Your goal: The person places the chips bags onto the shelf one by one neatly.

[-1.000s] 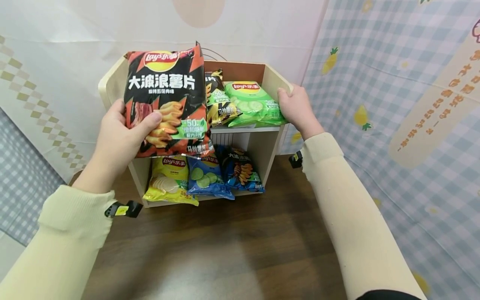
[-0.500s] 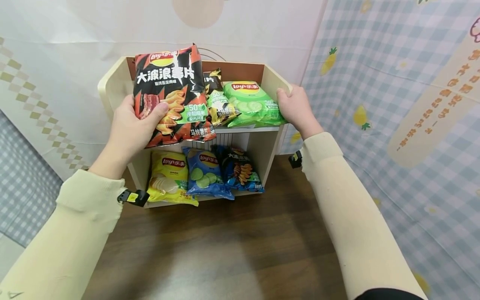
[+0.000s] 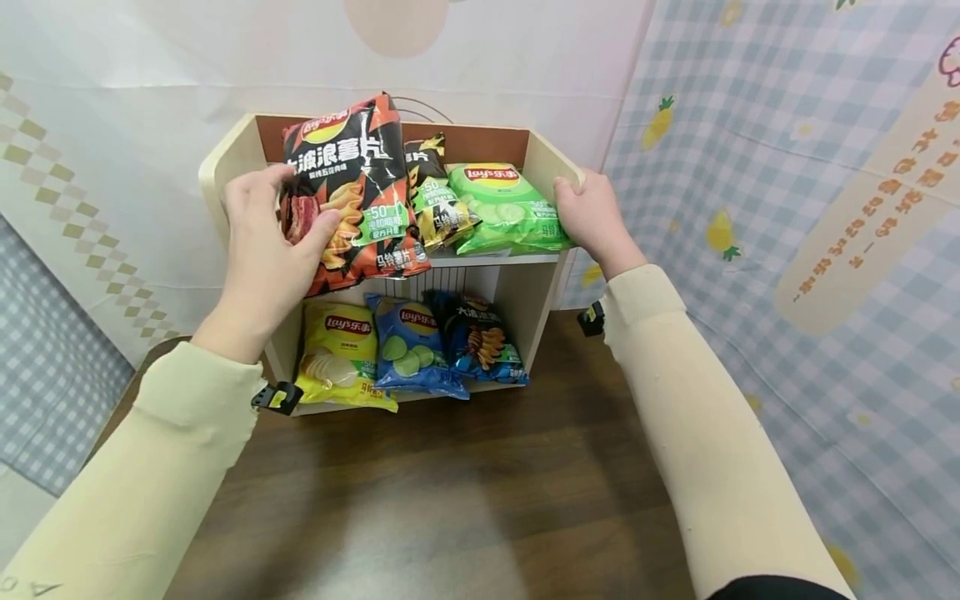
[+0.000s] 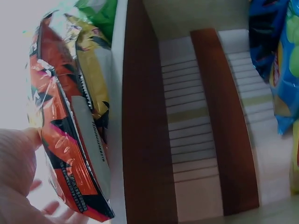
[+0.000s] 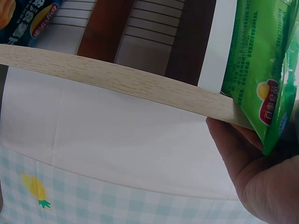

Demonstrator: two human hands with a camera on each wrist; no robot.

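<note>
In the head view my left hand point(image 3: 266, 250) holds a black-and-red bag of potato chips point(image 3: 360, 187) by its left side, thumb across the front. The bag leans at the upper shelf's left part, its bottom overhanging the front edge. In the left wrist view the thumb touches the bag point(image 4: 60, 130), and other fingers point(image 4: 49, 207) show partly beyond it. My right hand point(image 3: 596, 217) grips the right side panel of the small shelf unit point(image 3: 551, 158). Right of the held bag stand a black-and-gold chip bag point(image 3: 442, 204) and a green one point(image 3: 506, 208).
On the lower shelf stand a yellow chip bag point(image 3: 337, 358), a blue one point(image 3: 412, 346) and a dark blue one point(image 3: 483, 337). Brown wood-look floor point(image 3: 420, 492) lies in front. A white cloth point(image 3: 187, 58) hangs behind, a checked cloth point(image 3: 750, 167) at the right.
The left hand has moved right and away from me, bringing the black-and-red chip bag onto the upper shelf and tilting it. Its index finger has shifted up the bag's side. The right hand stays.
</note>
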